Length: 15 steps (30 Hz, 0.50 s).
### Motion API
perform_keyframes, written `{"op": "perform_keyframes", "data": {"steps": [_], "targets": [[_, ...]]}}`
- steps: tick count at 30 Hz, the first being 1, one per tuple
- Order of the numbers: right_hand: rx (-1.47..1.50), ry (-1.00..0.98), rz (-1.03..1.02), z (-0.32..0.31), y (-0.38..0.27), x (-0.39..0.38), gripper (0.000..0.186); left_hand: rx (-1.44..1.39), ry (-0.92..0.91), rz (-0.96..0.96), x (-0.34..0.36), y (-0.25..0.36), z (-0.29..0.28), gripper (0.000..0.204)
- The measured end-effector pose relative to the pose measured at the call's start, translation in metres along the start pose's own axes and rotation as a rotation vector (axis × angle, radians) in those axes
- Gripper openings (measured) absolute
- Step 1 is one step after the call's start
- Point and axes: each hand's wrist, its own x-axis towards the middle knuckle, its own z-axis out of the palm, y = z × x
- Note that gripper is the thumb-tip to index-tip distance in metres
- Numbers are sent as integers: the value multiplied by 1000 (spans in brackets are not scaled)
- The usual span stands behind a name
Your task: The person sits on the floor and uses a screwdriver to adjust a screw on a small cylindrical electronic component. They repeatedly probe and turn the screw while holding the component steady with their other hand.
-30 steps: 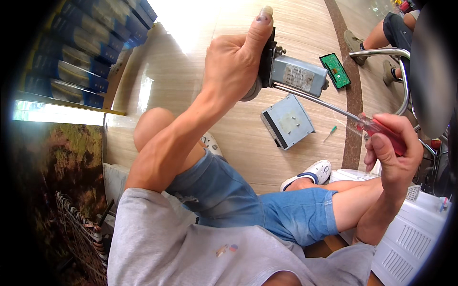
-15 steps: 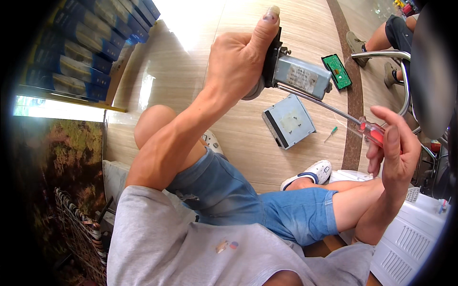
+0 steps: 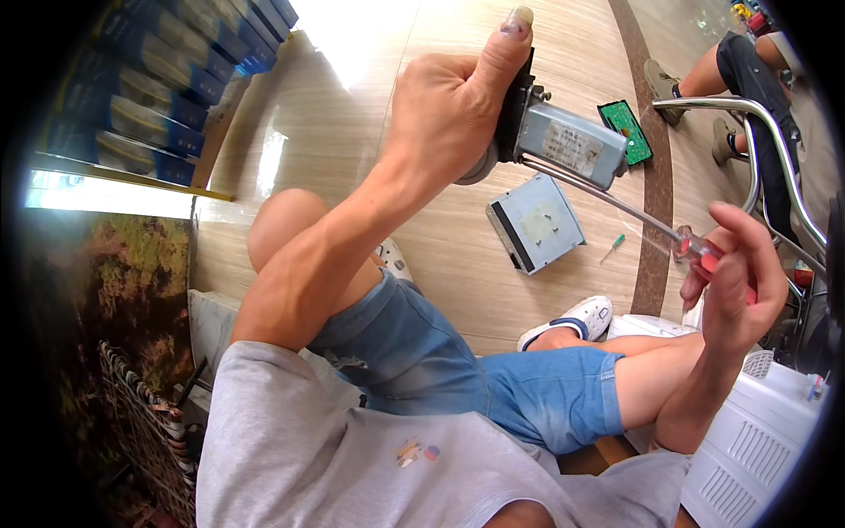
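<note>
My left hand (image 3: 444, 119) is wrapped round the black end of an electric motor (image 3: 572, 145), holding it up above the floor. The motor's grey metal can carries a worn label and points right. In my right hand (image 3: 748, 282), a long screwdriver (image 3: 700, 253) with a clear red handle is held between bent fingers and thumb. Its shaft runs up and left under the can to the motor's black end; the tip is hidden there. Below on the floor lies a silver metal box (image 3: 539, 220) with a black edge.
A green circuit board (image 3: 625, 132) and a small green screwdriver (image 3: 613, 248) lie on the floor. Blue boxes (image 3: 150, 88) fill a shelf at the far left. Another person's leg (image 3: 704, 75) and a chrome chair frame (image 3: 748, 107) are at far right. White plastic housing (image 3: 748, 449) stands lower right.
Both hands, with the motor and screwdriver, have shifted slightly to the right. My right fingers have bent a little more around the handle. More of the other person's leg shows.
</note>
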Motion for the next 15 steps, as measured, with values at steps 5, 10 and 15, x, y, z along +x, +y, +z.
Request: {"op": "perform_keyframes", "data": {"steps": [5,10,15], "targets": [[-55,-317,410,-22,-3,4,41,-31,2,109,6,-11,-1,58],[-296,-201,-76,-13,4,7,28,80,47,242,7,-15,-1,60],[-328,-118,-349,-4,14,3,31,168,48,221,3,-13,-8,64]]}}
